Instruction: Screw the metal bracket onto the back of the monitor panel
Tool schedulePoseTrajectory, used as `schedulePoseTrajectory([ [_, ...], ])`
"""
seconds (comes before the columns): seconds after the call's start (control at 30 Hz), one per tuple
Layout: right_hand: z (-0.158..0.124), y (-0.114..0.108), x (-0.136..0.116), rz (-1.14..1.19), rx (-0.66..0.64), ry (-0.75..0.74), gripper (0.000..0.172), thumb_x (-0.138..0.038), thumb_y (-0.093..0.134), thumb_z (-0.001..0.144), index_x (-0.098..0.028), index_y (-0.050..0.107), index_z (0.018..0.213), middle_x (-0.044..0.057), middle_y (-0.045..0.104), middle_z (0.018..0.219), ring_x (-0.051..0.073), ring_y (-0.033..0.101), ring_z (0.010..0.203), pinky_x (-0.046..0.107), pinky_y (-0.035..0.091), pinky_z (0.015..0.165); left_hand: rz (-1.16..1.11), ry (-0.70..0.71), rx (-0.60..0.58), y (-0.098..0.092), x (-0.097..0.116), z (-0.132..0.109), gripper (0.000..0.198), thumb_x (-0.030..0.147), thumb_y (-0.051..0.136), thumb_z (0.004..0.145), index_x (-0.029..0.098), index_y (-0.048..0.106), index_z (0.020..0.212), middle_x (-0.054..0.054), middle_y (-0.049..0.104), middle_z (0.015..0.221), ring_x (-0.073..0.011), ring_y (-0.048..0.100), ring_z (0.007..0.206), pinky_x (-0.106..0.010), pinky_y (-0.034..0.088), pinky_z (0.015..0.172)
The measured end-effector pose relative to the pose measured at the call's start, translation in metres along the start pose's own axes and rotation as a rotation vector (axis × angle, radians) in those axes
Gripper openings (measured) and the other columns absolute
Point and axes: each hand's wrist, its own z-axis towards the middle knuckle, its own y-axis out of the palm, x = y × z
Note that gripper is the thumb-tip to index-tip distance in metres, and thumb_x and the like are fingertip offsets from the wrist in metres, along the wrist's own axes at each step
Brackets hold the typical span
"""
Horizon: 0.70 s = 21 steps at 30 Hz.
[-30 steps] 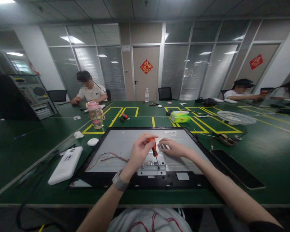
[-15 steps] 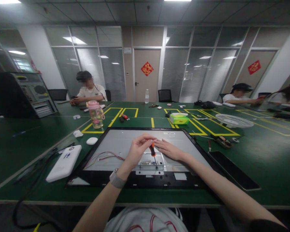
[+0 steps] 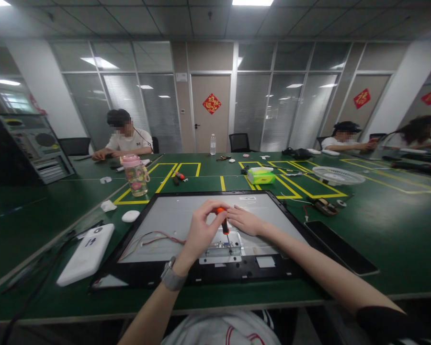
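Left of the left hand (image 3: pixel 204 227): a white rectangular case (image 3: pixel 88 256) with dark markings; a white rounded object (image 3: pixel 130 216) lies nearer that hand. Farther out, ahead and left — a pink-lidded bottle (image 3: pixel 135 178), upright, and a black computer tower (image 3: pixel 21 153). Right of the right hand (image 3: pixel 246 221): a flat black slab (image 3: pixel 341 247). Beyond it — a green packet (image 3: pixel 261 177).

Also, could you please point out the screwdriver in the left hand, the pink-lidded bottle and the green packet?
Screwdriver (image 3: pixel 224 226): head view, on the handle.
Pink-lidded bottle (image 3: pixel 136 179): head view, on the clear body.
Green packet (image 3: pixel 261 177): head view, on the near side.
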Motion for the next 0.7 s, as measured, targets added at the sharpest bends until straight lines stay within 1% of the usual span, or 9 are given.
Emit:
schedulePoseTrajectory([
  [0.1,0.001,0.001,-0.003,-0.011,0.043,0.016,0.043,-0.033,0.031,0.101,-0.021,0.047,0.139,0.01,0.044,0.147,0.023,0.036,0.137,0.05,0.022,0.115,0.037,0.041,-0.071,0.001,0.004,-0.001,0.02,0.025,0.058,0.088,0.018,0.071,0.102,-0.008,0.068,0.1,-0.0175,0.062,0.095,-0.029,0.047,0.089],
  [0.17,0.001,0.002,-0.005,-0.013,0.053,0.03,0.042,-0.033,0.032,0.101,-0.02,0.048,0.138,0.011,0.044,0.147,0.023,0.036,0.138,0.049,0.023,0.115,-0.006,0.016,-0.136,0.001,0.005,-0.002,0.027,0.026,0.05,0.092,0.019,0.068,0.111,-0.009,0.067,0.109,-0.0187,0.061,0.104,-0.031,0.044,0.096],
  [0.23,0.001,0.004,-0.006,-0.01,0.048,0.045,0.042,-0.031,0.032,0.101,-0.021,0.049,0.138,0.01,0.045,0.146,0.024,0.035,0.138,0.051,0.022,0.115,-0.046,-0.025,-0.153,0.0,0.005,-0.002,0.03,0.025,0.047,0.094,0.019,0.066,0.116,-0.009,0.067,0.109,-0.0193,0.06,0.108,-0.032,0.043,0.099],
  [0.33,0.001,0.006,-0.007,0.0,0.037,0.079,0.043,-0.03,0.03,0.101,-0.023,0.046,0.14,0.01,0.044,0.147,0.026,0.035,0.138,0.055,0.022,0.113,-0.034,-0.06,-0.089,-0.002,0.002,-0.001,0.027,0.025,0.053,0.091,0.018,0.068,0.112,-0.008,0.068,0.1,-0.0181,0.063,0.098,-0.029,0.047,0.089],
  [0.4,0.001,0.006,-0.008,0.012,0.037,0.092,0.043,-0.03,0.031,0.101,-0.024,0.044,0.141,0.009,0.042,0.149,0.025,0.035,0.138,0.054,0.022,0.114,0.015,-0.033,-0.035,-0.002,0.0,0.0,0.021,0.026,0.061,0.086,0.018,0.071,0.102,-0.006,0.066,0.094,-0.0162,0.062,0.089,-0.027,0.048,0.081],
  [0.47,0.001,0.004,-0.01,0.031,0.04,0.092,0.042,-0.029,0.034,0.1,-0.026,0.046,0.14,0.007,0.043,0.148,0.024,0.036,0.138,0.051,0.022,0.114,0.059,0.005,-0.003,-0.001,-0.001,0.0,0.018,0.026,0.065,0.083,0.018,0.072,0.097,-0.005,0.064,0.09,-0.0148,0.06,0.084,-0.025,0.048,0.077],
  [0.6,-0.001,-0.004,-0.015,0.112,0.064,0.105,0.038,-0.029,0.04,0.097,-0.025,0.054,0.133,0.008,0.047,0.145,0.025,0.04,0.135,0.052,0.025,0.112,0.063,0.013,-0.019,0.001,0.002,-0.002,0.026,0.026,0.048,0.093,0.019,0.069,0.108,-0.007,0.065,0.099,-0.0164,0.06,0.095,-0.029,0.046,0.087],
  [0.67,-0.002,-0.012,-0.019,0.197,0.111,0.097,0.034,-0.029,0.046,0.094,-0.022,0.062,0.123,0.01,0.056,0.137,0.027,0.049,0.127,0.05,0.032,0.109,0.027,-0.001,-0.031,0.0,0.003,-0.002,0.029,0.025,0.044,0.095,0.019,0.068,0.11,-0.008,0.066,0.104,-0.0177,0.061,0.1,-0.031,0.045,0.092],
  [0.7,-0.002,-0.016,-0.022,0.258,0.138,0.086,0.029,-0.03,0.05,0.092,-0.021,0.067,0.114,0.011,0.062,0.128,0.027,0.056,0.119,0.047,0.038,0.105,0.007,-0.011,-0.029,0.0,0.004,-0.002,0.029,0.025,0.045,0.095,0.018,0.068,0.111,-0.008,0.066,0.104,-0.0182,0.061,0.101,-0.031,0.044,0.093],
])
